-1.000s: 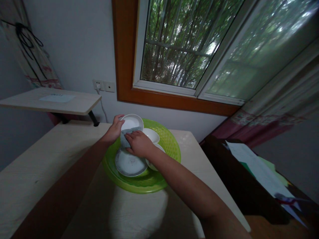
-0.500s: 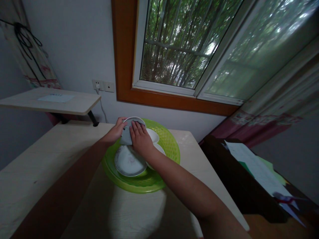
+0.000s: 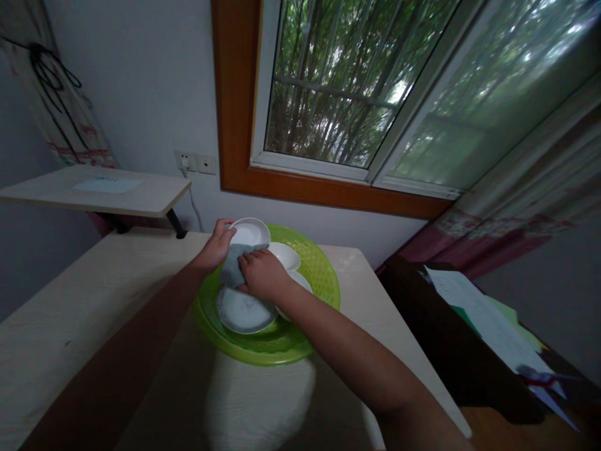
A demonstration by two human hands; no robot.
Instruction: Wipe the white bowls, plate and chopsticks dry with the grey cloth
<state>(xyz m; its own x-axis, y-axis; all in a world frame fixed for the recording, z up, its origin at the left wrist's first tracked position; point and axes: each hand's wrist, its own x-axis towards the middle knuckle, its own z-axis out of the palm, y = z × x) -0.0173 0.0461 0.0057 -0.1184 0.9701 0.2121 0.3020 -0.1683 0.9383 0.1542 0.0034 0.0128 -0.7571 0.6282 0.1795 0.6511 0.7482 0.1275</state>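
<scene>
My left hand [image 3: 220, 241] grips the left rim of a white bowl [image 3: 251, 232], which is tilted at the back left of a green plastic basket [image 3: 328, 282]. A grey cloth [image 3: 231, 266] is bunched in my right hand [image 3: 263, 270], against the bowl's near side. In the basket, a white plate with a faint pattern [image 3: 246, 313] lies just below the cloth. To the right of my right hand sit two more white bowls, one behind [image 3: 287, 255] and one nearer [image 3: 300, 280], the latter partly hidden by my wrist.
The basket stands on a pale wooden table [image 3: 258, 401]. A raised shelf [image 3: 159, 194] with a paper on it is at the left. Beyond the table's right edge, a dark cabinet [image 3: 422, 332] bears papers [image 3: 474, 307] and scissors [image 3: 539, 376]. A window [image 3: 338, 94] is behind.
My right hand has drawn the cloth down toward me, from flat inside the bowl to its near side, and its fingers have curled. The bowl's white inside now shows.
</scene>
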